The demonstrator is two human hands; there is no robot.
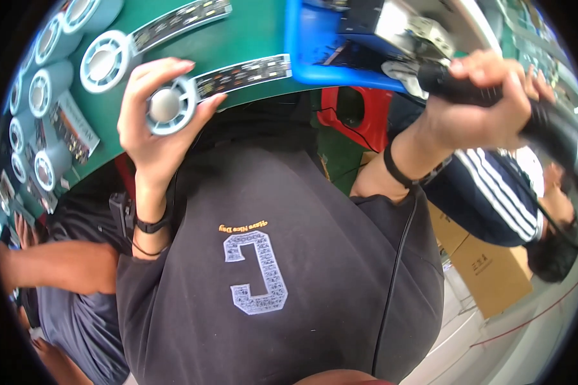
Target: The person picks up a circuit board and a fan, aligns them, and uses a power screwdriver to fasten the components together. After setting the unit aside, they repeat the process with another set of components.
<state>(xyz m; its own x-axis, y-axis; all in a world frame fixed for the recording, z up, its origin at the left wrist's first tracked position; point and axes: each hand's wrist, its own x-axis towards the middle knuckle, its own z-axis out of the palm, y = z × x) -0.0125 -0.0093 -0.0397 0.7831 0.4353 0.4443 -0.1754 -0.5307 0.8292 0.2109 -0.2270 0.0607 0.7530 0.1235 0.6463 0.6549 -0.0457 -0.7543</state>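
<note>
Head camera: left hand is curling around a pale-blue fan, right hand is gripping a black cylindrical tool

The fan is pale blue, tool black.

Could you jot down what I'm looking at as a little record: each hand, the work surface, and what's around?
Left hand: the left hand grips a round pale-blue part; a patterned strip extends to its right
Right hand: the right hand grips a black tool, apart from that part
Surface: green table
Upper left: more round parts
Right of the strip: blue tray with mixed items inside
Beyond the table: red stool, cardboard box
</note>
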